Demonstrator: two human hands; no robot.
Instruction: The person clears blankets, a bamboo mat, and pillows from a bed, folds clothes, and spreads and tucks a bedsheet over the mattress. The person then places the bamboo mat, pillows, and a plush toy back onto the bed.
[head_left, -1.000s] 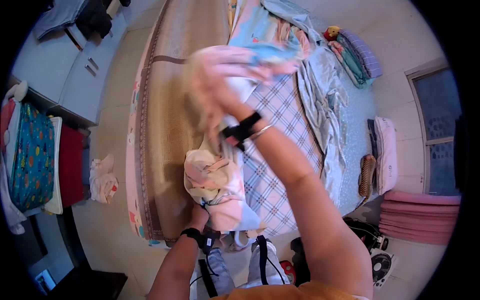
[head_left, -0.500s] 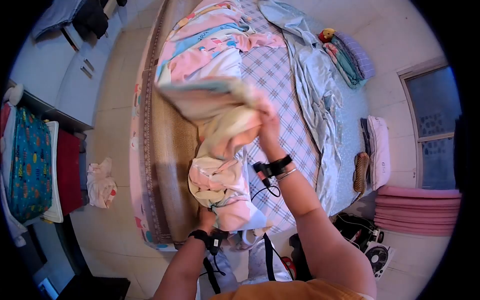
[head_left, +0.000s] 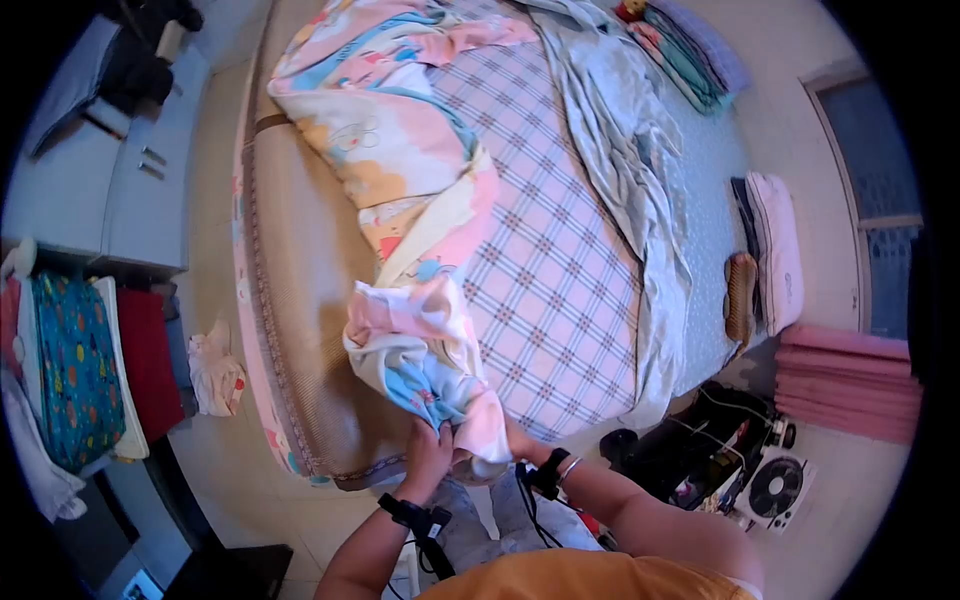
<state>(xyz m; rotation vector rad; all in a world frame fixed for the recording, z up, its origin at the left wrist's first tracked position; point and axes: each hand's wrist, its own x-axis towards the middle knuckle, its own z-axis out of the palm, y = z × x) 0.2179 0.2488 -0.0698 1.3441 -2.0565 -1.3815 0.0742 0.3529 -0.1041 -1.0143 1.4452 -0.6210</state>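
Observation:
A pastel bed cover (head_left: 400, 150), printed in pink, yellow and blue, runs down the bed in loose folds. Its near end is bunched into a gathered roll at the bed's front edge. My left hand (head_left: 430, 450) is closed on the left underside of this bunch, beside a blue inner fold. On the other side my right hand (head_left: 517, 440) grips the pink edge, with most of its fingers hidden behind the cloth. Both wrists wear black straps with small devices.
The bed has a plaid sheet (head_left: 560, 250), a woven mat (head_left: 310, 300) on the left and a crumpled grey-green cloth (head_left: 640, 190) on the right. Folded bedding (head_left: 690, 60), a pillow (head_left: 775, 250), stacked pink pads (head_left: 850, 380) and a fan (head_left: 778, 487) lie right. Clothing (head_left: 215, 370) lies on the floor.
My right hand has come down and back from mid-bed to the near end of the bed cover. The lifted cloth has settled on the bed. The view has shifted slightly.

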